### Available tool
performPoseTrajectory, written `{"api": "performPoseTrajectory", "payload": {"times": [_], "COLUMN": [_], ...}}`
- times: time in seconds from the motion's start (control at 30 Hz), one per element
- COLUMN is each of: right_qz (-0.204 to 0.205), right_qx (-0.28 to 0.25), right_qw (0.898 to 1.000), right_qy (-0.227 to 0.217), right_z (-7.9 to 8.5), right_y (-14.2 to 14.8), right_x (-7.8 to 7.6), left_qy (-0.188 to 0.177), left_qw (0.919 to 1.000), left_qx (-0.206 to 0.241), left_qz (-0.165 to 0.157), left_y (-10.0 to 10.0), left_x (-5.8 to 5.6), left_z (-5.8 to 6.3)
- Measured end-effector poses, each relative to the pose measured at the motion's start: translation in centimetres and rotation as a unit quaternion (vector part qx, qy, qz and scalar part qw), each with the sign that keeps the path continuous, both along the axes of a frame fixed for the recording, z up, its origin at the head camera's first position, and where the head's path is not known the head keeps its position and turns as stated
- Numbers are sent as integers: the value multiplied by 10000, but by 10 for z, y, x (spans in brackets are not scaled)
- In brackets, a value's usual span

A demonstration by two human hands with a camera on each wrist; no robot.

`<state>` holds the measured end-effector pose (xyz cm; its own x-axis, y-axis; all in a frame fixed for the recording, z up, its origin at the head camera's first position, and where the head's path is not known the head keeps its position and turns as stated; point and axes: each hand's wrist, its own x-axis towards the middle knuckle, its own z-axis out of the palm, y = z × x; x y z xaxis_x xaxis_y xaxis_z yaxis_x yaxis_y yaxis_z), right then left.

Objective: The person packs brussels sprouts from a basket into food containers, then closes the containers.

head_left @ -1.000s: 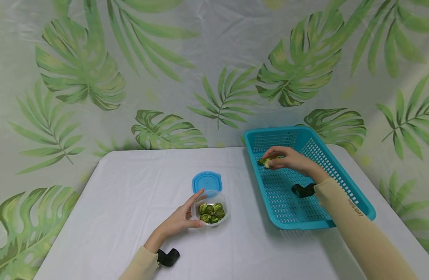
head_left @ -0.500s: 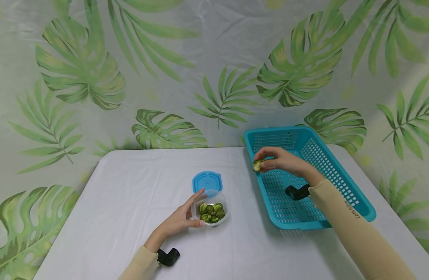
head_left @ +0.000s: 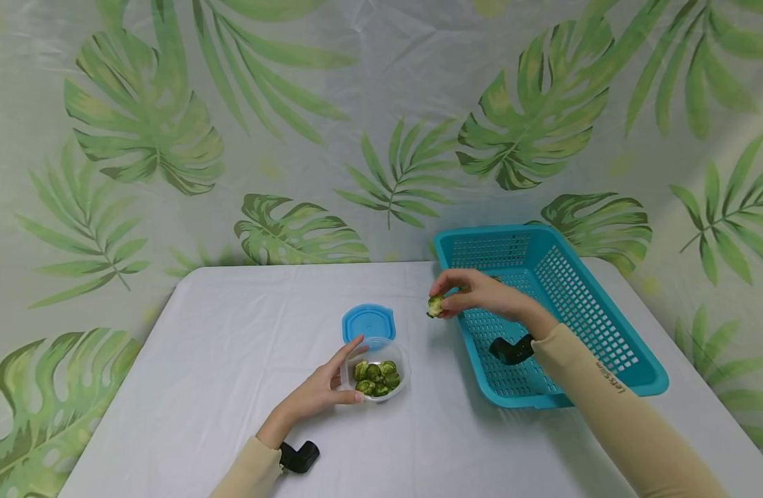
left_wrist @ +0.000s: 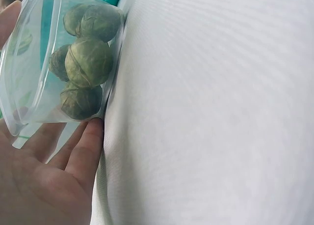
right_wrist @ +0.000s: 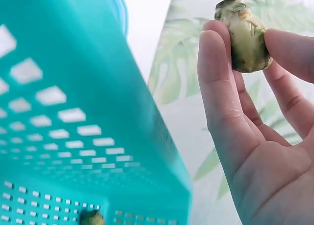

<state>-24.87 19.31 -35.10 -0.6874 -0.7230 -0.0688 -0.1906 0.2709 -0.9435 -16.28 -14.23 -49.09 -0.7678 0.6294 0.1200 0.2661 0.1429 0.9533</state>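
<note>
In the head view my right hand pinches a Brussels sprout just outside the left rim of the teal basket. The right wrist view shows that sprout between thumb and fingertips, pale cut base visible. My left hand holds a clear plastic container on the table, thumb at the near side and fingers round the far side. Several Brussels sprouts lie inside it. From the left wrist, fingers touch the container's wall low down, beside the sprouts.
A blue lid lies on the white-covered table, just behind the container. Another sprout sits in the basket in the right wrist view. A leaf-patterned sheet hangs behind the table.
My right hand has lifted a sprout from inside the basket and carried it left over the rim. The left hand and container stay put.
</note>
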Motion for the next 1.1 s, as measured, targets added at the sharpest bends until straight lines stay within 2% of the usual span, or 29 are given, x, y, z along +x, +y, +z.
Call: {"api": "performPoseTrajectory", "payload": {"times": [0.2, 0.4, 0.63, 0.9, 1.1], "right_qz": [41, 254, 249, 335, 373], "right_qx": [7, -90, 5, 177, 195], "right_qw": [9999, 9995, 9996, 9991, 9991], "right_qy": [-123, -140, -141, 189, 81], "right_z": [0, -4, -6, -8, -15], "right_y": [-12, -22, -36, -49, -59], "right_x": [4, 6, 9, 12, 15], "left_qy": [-2, -31, -34, -37, -69], "left_qw": [10000, 10000, 10000, 10000, 10000], "left_qx": [8, -20, -31, -26, -24], "left_qz": [-8, 13, 34, 40, 36], "left_y": [0, 1, 1, 1, 1], "left_x": [0, 1, 1, 1, 1], "left_z": [0, 2, 2, 3, 3]}}
